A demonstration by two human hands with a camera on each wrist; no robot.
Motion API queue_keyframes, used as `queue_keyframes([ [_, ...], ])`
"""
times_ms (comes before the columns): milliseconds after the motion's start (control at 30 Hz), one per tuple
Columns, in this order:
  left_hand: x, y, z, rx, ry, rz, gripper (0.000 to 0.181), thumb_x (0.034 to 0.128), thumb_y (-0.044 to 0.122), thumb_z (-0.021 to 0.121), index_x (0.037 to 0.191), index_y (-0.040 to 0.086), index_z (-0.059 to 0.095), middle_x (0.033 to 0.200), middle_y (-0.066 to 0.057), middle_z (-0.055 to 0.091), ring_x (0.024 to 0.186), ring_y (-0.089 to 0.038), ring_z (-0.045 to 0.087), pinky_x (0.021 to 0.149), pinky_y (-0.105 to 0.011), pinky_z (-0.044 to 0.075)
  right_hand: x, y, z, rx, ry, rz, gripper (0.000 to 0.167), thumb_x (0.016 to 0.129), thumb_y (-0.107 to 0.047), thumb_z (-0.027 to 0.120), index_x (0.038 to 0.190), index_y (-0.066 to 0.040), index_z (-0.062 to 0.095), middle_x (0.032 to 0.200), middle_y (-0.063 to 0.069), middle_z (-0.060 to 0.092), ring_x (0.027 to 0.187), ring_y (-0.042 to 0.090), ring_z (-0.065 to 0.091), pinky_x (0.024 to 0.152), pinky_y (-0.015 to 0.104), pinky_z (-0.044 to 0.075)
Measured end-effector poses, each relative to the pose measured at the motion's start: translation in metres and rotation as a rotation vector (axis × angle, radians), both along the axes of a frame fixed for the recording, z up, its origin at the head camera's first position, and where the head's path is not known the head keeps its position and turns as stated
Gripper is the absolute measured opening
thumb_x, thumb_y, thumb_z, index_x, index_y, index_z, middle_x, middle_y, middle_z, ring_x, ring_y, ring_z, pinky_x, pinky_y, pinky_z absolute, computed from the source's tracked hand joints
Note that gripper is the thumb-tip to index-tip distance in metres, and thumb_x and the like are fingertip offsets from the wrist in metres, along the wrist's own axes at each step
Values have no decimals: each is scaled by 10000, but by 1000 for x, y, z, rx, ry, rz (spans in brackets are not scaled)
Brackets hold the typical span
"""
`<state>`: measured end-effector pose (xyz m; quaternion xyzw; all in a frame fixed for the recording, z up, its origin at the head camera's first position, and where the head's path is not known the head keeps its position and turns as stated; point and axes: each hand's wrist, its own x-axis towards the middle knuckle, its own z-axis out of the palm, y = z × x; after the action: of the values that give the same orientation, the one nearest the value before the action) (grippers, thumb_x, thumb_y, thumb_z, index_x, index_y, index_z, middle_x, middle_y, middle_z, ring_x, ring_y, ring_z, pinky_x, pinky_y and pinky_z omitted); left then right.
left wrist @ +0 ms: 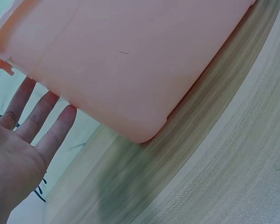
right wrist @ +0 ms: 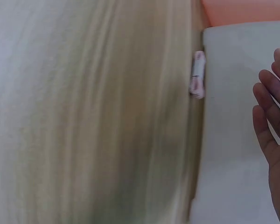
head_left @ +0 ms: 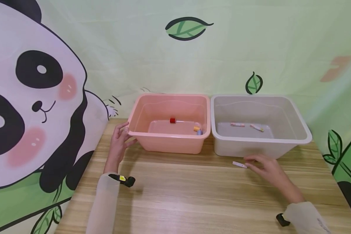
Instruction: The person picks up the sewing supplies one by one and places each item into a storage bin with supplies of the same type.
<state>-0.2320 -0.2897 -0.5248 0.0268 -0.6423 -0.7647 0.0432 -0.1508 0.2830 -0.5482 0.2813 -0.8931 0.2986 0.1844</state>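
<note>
My left hand [head_left: 117, 146] touches the left side of a pink plastic bin [head_left: 169, 143]. In the left wrist view its extended fingertips lie against the bin wall [left wrist: 107, 60]. By the front of a grey bin [head_left: 242, 148], my right hand [head_left: 266, 170] has its thumb and fingers near a small pink bundle with a white band [head_left: 239, 164] on the table. The right wrist view shows that bundle [right wrist: 197, 74] apart from the hand [right wrist: 276, 121], whose fingers are extended. Two similar bundles [head_left: 237, 124] lie inside the grey bin.
Inside the pink bin are a small red cylinder [head_left: 173, 120], an orange one [head_left: 196, 128] and a blue one [head_left: 199, 132]. Both bins stand side by side on the wooden table [head_left: 175, 195]. Behind them hangs a green panda-print cloth [head_left: 128, 48].
</note>
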Motion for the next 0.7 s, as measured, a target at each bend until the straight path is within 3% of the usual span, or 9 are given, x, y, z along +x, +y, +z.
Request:
queue_keyframes([
  [267, -2, -2, -5, -22, 15, 8, 308, 1043, 357, 578, 1337, 270, 546, 1398, -83, 488, 1077, -167, 685, 923, -481, 580, -6, 2, -22, 16, -41, -24, 278, 792, -38, 850, 1046, -105, 759, 1009, -5, 758, 916, 224, 711, 824, 134, 494],
  [533, -2, -2, -4, -24, 24, 6, 341, 1041, 363, 583, 1355, 242, 533, 1414, -94, 477, 1086, -172, 681, 926, -477, 579, -14, 3, -39, 41, -96, -44, 259, 817, -72, 842, 1055, -113, 751, 1024, 20, 747, 941, 228, 692, 789, 371, 557],
  [700, -1, -1, -4, -24, 17, 9, 324, 1040, 361, 583, 1341, 250, 540, 1403, -83, 483, 1088, -166, 681, 948, -508, 561, -18, 3, -52, 62, -119, -43, 264, 815, -99, 851, 1057, -100, 747, 1057, 69, 734, 976, 256, 677, 818, 450, 559],
])
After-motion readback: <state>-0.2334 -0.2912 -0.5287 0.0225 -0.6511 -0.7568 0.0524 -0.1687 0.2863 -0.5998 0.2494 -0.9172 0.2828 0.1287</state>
